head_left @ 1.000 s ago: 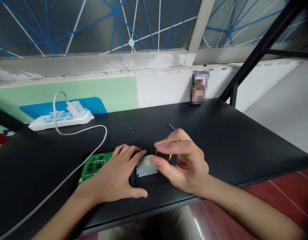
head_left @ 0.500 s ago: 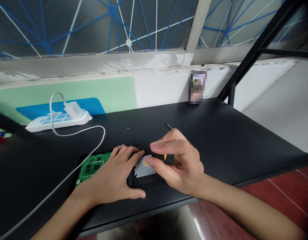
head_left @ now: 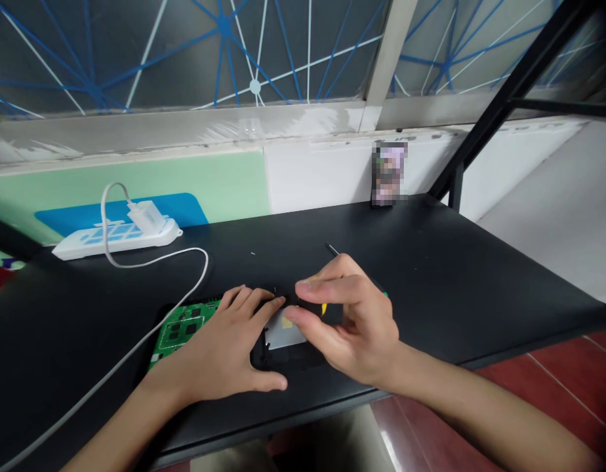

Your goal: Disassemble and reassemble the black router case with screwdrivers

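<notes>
A black device with a green circuit board [head_left: 189,322] and a silver plate [head_left: 282,331] lies near the table's front edge. Across its middle rests my left hand [head_left: 224,347], palm down with fingers and thumb spread, covering part of the board. Over the device's right part is my right hand [head_left: 352,314], its thumb and forefinger bent toward each other around a small dark thing with a yellow part [head_left: 324,308]. What the dark thing is cannot be made out. Behind my right hand a thin metal shaft [head_left: 332,249] sticks out, with a green tip showing on the other side.
A white power strip [head_left: 119,239] with a plugged-in charger [head_left: 146,216] stands at the back left. Its white cable [head_left: 136,347] runs across the table and over the device. A blurred phone-like object [head_left: 389,176] leans on the wall. Black frame bars [head_left: 480,141] rise at the right.
</notes>
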Demonstrator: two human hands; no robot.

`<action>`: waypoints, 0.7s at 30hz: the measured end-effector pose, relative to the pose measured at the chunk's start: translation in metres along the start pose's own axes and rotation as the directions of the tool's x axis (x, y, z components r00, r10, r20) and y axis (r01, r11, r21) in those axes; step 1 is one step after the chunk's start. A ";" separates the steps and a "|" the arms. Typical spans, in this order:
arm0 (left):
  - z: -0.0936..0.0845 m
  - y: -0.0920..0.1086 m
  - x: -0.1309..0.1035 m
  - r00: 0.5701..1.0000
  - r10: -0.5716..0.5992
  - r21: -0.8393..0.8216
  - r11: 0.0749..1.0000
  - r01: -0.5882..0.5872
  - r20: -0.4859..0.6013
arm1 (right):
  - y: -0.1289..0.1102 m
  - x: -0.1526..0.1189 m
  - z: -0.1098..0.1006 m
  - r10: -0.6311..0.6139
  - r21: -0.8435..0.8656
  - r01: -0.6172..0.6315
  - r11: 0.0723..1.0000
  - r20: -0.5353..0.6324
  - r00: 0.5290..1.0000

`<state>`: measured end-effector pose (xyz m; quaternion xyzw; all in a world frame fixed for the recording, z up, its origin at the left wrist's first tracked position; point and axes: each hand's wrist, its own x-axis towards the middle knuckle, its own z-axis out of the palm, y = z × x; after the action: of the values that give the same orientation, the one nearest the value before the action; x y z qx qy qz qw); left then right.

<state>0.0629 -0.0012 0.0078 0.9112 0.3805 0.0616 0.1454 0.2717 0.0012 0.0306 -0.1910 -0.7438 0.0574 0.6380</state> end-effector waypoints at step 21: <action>0.002 -0.001 -0.002 1.000 -0.006 0.018 1.000 0.007 -0.026 | 0.005 -0.002 -0.002 -0.051 -0.012 0.052 0.999 0.041 0.998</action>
<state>0.0613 -0.0022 0.0054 0.9104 0.3859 0.0696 0.1321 0.2753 0.0048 0.0273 -0.1748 -0.7616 0.0398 0.6228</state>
